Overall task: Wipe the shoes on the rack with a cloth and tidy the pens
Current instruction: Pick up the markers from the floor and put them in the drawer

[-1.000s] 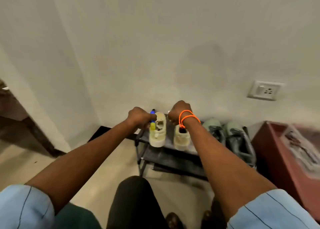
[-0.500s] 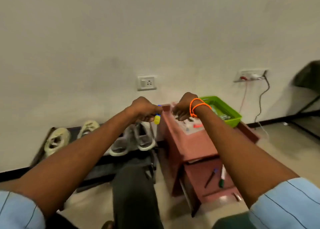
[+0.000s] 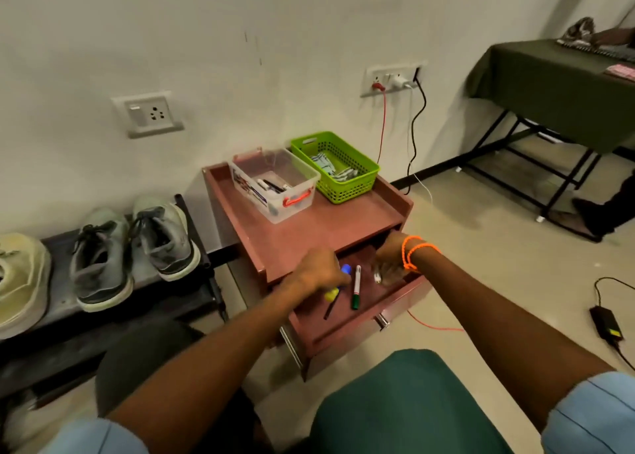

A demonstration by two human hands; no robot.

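My left hand (image 3: 318,273) is shut on a marker with a blue cap and a yellow end (image 3: 332,294), over the open drawer (image 3: 360,328) of a red-brown cabinet (image 3: 309,228). My right hand (image 3: 391,257), with orange bands at the wrist, reaches down into the back of the drawer, fingers at a small pale object (image 3: 377,277); its grip is blurred. A green-capped white marker (image 3: 356,287) and a black pen (image 3: 330,308) lie in the drawer. A grey pair of shoes (image 3: 165,237) and a cream shoe (image 3: 20,275) stand on the dark rack (image 3: 58,247) to the left.
On the cabinet top stand a clear box (image 3: 275,192) holding pens and a green basket (image 3: 335,165). A table under a dark green cloth (image 3: 549,86) is at the right. Cables and a charger (image 3: 606,323) lie on the floor. My knees are just below the drawer.
My view has swung right from the shoe rack to the cabinet. Both hands moved from the cream shoes to the open drawer, the left still holding the blue and yellow marker.
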